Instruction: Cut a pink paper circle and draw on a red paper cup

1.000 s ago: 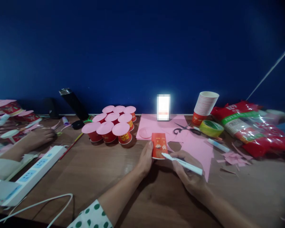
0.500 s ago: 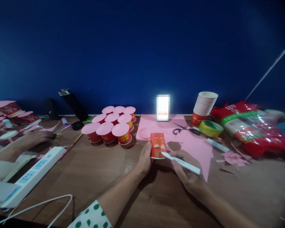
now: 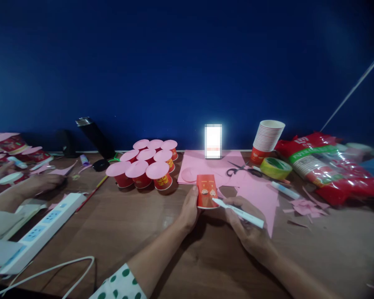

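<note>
My left hand (image 3: 189,209) grips a red paper cup (image 3: 207,187) by its left side, the cup turned upside down with its white rim toward me. Small printed figures show on its side. In my right hand (image 3: 247,224) is a white glue pen (image 3: 241,212), its tip touching or very near the cup's side by the rim. What the tip leaves there is too small to tell. Behind the cup lie pink paper sheets (image 3: 258,199) and a cut pink paper circle (image 3: 189,174). Black scissors (image 3: 241,168) rest on the sheets.
Several red cups topped with pink discs (image 3: 137,169) stand left of centre. A stack of paper cups (image 3: 268,137), yellow tape (image 3: 276,168), a marker-like tube (image 3: 285,189) and a red plastic package (image 3: 318,166) are at right. A power strip (image 3: 46,226) and another person's hand (image 3: 46,181) are at left.
The pen tip has shifted slightly along the cup near its rim. Both my hands keep their hold. The other person's hand at left has moved a little to the left.
</note>
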Tool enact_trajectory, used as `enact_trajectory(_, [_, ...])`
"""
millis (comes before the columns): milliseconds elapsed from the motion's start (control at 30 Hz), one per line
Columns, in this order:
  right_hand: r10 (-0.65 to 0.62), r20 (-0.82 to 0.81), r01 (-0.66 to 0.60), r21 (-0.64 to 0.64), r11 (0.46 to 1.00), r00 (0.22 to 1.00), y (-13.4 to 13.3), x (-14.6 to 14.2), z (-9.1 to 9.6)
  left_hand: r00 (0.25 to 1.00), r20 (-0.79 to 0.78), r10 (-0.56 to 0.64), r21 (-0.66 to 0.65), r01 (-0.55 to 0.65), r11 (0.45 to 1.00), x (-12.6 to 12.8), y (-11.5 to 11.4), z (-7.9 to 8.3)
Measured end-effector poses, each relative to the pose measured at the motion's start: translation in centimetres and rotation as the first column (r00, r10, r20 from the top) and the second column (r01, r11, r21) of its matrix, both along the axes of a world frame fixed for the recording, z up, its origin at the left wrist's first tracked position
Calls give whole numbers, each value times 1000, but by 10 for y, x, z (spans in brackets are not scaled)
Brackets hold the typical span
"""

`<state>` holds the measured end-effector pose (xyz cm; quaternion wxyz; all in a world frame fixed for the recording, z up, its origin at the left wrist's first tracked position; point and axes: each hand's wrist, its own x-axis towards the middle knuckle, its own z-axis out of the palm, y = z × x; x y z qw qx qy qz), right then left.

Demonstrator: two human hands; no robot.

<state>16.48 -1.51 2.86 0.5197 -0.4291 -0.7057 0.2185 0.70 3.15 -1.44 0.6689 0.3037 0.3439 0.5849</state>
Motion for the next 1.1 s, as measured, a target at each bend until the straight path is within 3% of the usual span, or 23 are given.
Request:
enact_trajectory(233, [11,27,-12,27,1000,1000,0,0,1,997,-78,4,35,-1,999,-2,0,-3])
enact_trajectory(467, [73,33,-73,4,997,997,-1,0,2,1000,3,-13,-22,13,1000,-1,-1,2])
enact_trajectory(933, [-2,-3,2,3,1000,1000,-1,3,-2,998,67,-20,-38,22,999,0,0,0])
enact_trajectory(1100, [-53,-35,53,-7,999,998,0,5,-3,993,109,-43,-101,54,993,-1,-1,5])
